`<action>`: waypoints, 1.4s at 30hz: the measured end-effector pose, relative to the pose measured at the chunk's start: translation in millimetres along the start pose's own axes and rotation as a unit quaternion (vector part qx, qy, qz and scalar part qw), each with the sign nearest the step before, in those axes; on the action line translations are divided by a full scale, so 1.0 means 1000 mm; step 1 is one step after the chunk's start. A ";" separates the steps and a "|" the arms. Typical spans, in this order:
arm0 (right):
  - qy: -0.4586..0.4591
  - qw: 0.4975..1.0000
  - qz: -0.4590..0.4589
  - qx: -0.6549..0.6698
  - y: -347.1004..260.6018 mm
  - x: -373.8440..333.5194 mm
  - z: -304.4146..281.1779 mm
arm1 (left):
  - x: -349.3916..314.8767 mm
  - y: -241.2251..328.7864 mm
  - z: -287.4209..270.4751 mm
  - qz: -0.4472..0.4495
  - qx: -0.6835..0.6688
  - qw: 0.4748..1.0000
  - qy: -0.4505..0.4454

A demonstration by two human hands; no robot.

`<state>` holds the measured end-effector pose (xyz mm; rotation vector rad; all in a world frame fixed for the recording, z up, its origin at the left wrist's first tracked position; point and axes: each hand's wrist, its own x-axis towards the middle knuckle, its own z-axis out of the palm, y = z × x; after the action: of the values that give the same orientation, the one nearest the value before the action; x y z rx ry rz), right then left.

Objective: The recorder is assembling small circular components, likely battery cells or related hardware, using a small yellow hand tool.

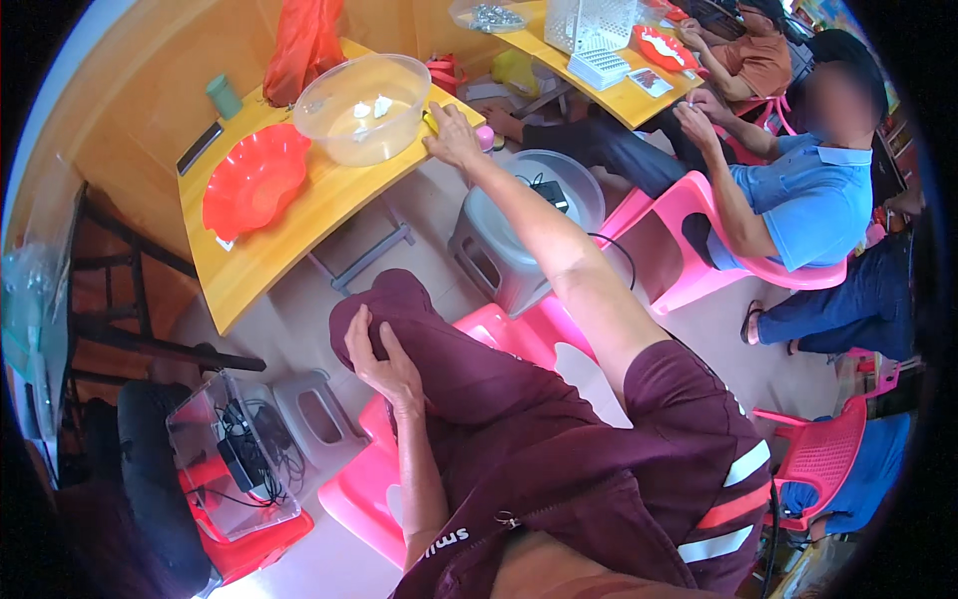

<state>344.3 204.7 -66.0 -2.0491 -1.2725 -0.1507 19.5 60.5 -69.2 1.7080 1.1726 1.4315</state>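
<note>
My right arm stretches out to the right end of a yellow table [261,268]. There my right hand [455,138] is closed on a small yellow thing [430,121], whose kind I cannot make out. Just left of its fingers stands a round clear plastic bowl [339,142] with a few small white pieces [381,106] in it. My left hand [383,365] lies open on my knee, fingers apart, holding nothing. A red wavy-edged dish [256,181] sits farther left on the table.
Behind the bowl are a red plastic bag [302,50] and a green cup [224,97]. A grey stool [499,250] carries a clear tub with a black device. Seated at right, a person in blue [798,200] works at another table. Left below, a clear box [235,454] holds cables.
</note>
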 end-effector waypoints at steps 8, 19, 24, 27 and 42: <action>-0.036 0.999 -0.033 0.009 0.008 -0.003 -0.007 | 0.001 -0.005 0.013 0.140 0.279 0.945 -0.101; 0.260 0.965 0.003 0.035 -0.008 -0.032 -0.011 | -0.004 -0.019 0.006 0.153 0.257 0.952 -0.064; 0.326 0.937 0.059 0.111 -0.013 -0.069 -0.014 | -0.001 -0.015 0.009 0.160 0.237 0.956 -0.064; 0.284 0.939 0.064 0.183 -0.035 -0.089 -0.009 | -0.002 -0.015 0.008 0.140 0.234 0.959 -0.070; -0.080 0.947 0.005 0.311 -0.135 -0.155 0.028 | -0.011 -0.018 -0.003 0.123 0.194 0.971 -0.062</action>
<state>147.6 143.2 -87.4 -1.5389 -1.2077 0.3880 12.0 58.5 -89.1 2.2458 1.2682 1.2674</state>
